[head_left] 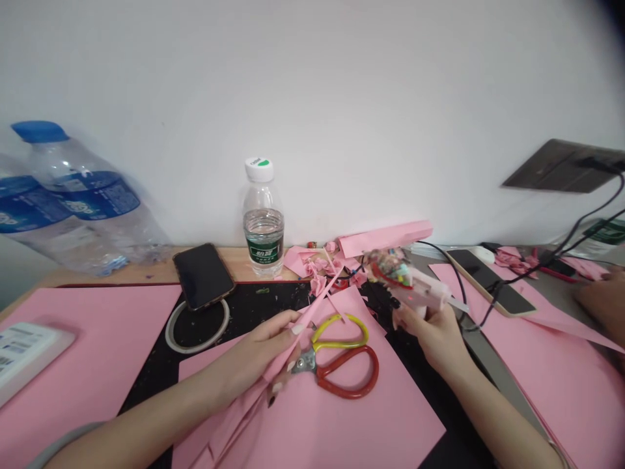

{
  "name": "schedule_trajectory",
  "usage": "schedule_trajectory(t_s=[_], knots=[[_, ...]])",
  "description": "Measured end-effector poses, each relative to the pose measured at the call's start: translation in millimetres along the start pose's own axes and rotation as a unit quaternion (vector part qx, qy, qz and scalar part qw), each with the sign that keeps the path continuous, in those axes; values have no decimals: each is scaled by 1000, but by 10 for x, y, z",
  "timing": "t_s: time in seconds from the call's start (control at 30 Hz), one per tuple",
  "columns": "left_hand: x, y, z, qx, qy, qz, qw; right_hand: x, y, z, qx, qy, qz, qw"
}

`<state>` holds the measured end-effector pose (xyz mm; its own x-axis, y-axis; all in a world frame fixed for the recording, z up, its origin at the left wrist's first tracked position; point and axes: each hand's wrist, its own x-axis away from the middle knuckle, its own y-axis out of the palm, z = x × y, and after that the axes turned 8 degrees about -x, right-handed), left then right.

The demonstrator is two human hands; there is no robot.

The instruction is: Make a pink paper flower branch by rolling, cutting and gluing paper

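Note:
My left hand (278, 342) is closed on a folded pink paper strip (319, 303), whose narrow end points up toward the back. My right hand (432, 329) grips a pale glue gun (417, 286) with a clear glue stick out of its rear and colourful bits stuck over its front. Between my hands, scissors (344, 361) with one yellow and one red handle lie on a pink sheet (371, 420). Their blades are partly hidden by my left hand and the strip. Folded pink paper pieces (234, 423) lie under my left forearm.
A water bottle (263, 225) stands by the wall near crumpled pink scraps (322, 267). At left are a phone (203, 277) over a tape roll (170, 332), large bottles (83, 195) and a white box (29, 352). Rightward, black cables (551, 254) cross another phone (491, 280); another person's hand (605, 303) shows.

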<state>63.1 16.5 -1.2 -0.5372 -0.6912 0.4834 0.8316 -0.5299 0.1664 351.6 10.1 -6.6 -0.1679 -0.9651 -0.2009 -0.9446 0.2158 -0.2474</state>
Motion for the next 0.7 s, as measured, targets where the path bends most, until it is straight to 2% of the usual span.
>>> schedule_trajectory(t_s=[0.1, 0.3, 0.7], knots=[[22, 7, 11, 11, 7, -9, 1000, 76, 82, -14, -4, 0, -54, 999], [48, 26, 43, -19, 24, -18, 999, 146, 222, -151, 55, -67, -162, 983], [43, 32, 41, -44, 39, -21, 998, 172, 242, -116, 143, -143, -162, 966]])
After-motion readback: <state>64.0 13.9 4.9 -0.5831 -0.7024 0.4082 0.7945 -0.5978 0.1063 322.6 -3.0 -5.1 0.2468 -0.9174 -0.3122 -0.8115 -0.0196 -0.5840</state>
